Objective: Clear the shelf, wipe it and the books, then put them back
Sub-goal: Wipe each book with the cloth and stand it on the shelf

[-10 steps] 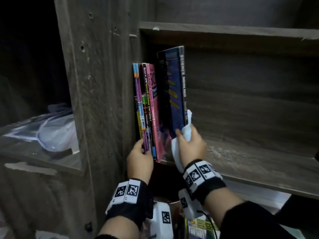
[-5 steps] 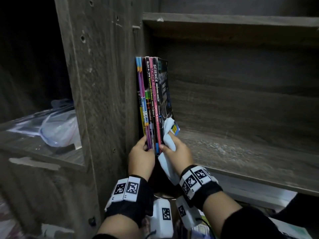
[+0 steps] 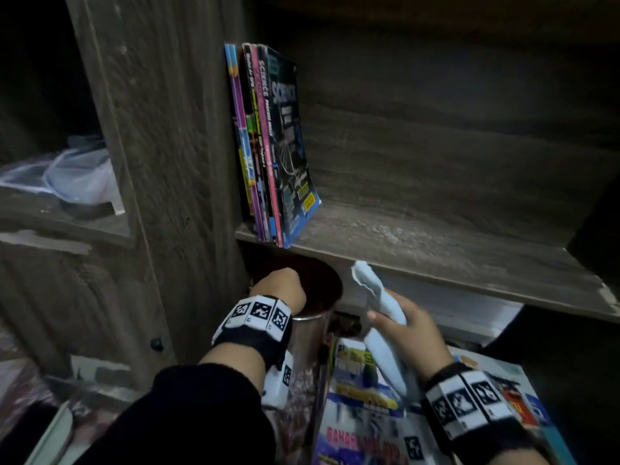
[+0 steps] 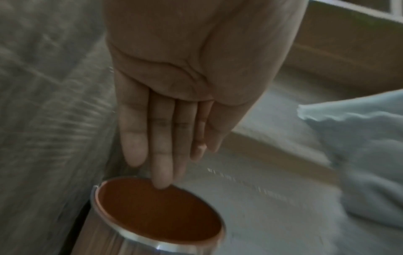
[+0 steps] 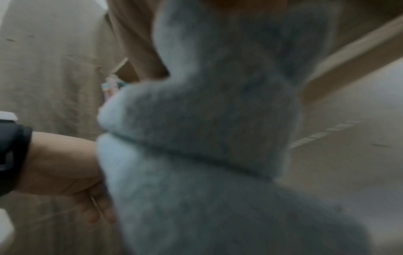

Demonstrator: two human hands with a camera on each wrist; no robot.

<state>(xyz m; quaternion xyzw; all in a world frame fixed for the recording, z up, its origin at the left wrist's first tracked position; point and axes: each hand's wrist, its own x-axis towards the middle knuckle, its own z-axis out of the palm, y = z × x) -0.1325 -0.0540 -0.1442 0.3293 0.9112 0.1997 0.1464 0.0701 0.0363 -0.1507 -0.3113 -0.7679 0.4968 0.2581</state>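
- Thin, floppy paperback books (image 3: pixel 271 146) lean on the wooden shelf (image 3: pixel 436 250); best gripped by their spines.
- Right hand (image 3: pixel 411 325) clutches a soft pale-blue cloth (image 3: pixel 379 303).
- Left hand (image 4: pixel 174 107) empty, fingers straight.

On the books (image 3: pixel 268 142) standing at the left end of the shelf (image 3: pixel 436 250), some print can be read. The pink spine (image 3: pixel 266 129) carries "SCIENCE" in white letters, and smaller words follow it down the spine, maybe "PROCESS SKILLS", but these are not sure. The dark cover (image 3: pixel 292 146) just right of this spine shows "SCIENCE" in large pale letters near its top. Below the shelf lies a magazine (image 3: pixel 362 414); on its cover red letters read "BAHASA", and the next word is too blurred. The wrist bands (image 3: pixel 260 313) carry square black-and-white code marks, not words.
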